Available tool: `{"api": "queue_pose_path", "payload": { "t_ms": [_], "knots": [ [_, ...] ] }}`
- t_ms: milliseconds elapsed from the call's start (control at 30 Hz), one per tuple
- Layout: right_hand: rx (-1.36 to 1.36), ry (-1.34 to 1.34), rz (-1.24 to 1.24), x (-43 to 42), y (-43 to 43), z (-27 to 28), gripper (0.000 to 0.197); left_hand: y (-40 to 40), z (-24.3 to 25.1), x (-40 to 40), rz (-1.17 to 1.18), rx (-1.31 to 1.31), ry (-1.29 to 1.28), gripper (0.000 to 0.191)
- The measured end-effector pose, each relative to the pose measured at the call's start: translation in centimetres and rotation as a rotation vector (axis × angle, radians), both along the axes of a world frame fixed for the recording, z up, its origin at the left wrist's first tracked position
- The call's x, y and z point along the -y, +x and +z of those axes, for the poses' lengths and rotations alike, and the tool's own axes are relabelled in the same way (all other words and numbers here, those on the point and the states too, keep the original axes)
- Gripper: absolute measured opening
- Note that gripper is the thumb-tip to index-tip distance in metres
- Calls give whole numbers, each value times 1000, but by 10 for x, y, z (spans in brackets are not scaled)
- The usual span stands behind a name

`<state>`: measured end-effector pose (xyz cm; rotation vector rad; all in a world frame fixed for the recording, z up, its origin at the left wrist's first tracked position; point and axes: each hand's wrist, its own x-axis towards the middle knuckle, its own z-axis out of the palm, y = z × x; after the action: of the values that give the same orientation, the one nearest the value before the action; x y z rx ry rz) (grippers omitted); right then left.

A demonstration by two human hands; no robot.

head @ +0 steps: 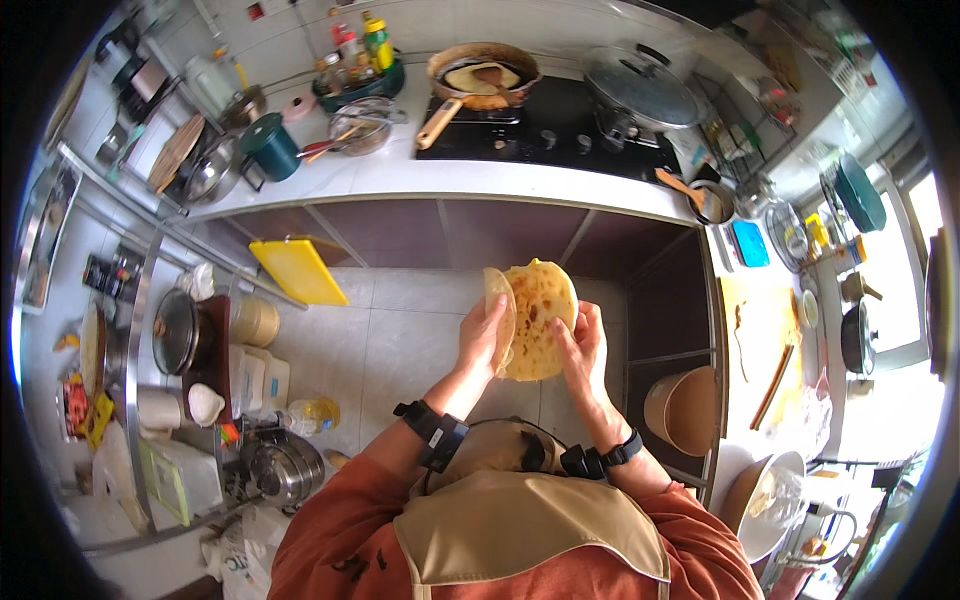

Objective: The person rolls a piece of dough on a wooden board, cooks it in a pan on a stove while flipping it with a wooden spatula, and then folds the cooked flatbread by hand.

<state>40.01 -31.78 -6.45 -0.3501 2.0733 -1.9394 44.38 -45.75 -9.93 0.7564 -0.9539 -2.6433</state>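
Observation:
Between my two hands, above the tiled floor, is a round browned flatbread [534, 319]. My left hand [482, 334] grips its left side, where a pale layer stands up, folded or peeled away; which of the two I cannot tell. My right hand [581, 345] pinches the right edge, thumb on the spotted face. Beyond the hands, on the black gas hob [525, 142], a frying pan [439, 124] with a wooden handle holds another pale flatbread [484, 77], with a brown spatula [499, 82] lying on it.
A lidded wok [645, 86] sits on the hob's right. Left of it stand a green pitcher [270, 146] and bottles [379, 45]. A yellow board [300, 271] leans by the cabinets. On the right counter are a wooden board [757, 337] and a rolling pin [772, 386]. Shelves [139, 315] line the left.

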Motion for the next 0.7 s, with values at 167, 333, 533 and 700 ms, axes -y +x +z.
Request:
{"api": "queue_pose_path", "payload": {
  "t_ms": [167, 333, 533, 700],
  "knots": [
    [-142, 85, -154, -9, -21, -4, 33, -56, -22, -20, -9, 29, -225, 32],
    [-465, 417, -209, -4, -55, -8, 42, -119, -27, -25, -156, 8, -522, 28],
    [-579, 622, -369, 10, -87, -1, 41, -176, -8, -30, -466, -51, -261, 35],
    [-456, 668, -477, 21, -96, 13, 38, -194, -9, -26, -686, -206, -106, 52]
  ]
}}
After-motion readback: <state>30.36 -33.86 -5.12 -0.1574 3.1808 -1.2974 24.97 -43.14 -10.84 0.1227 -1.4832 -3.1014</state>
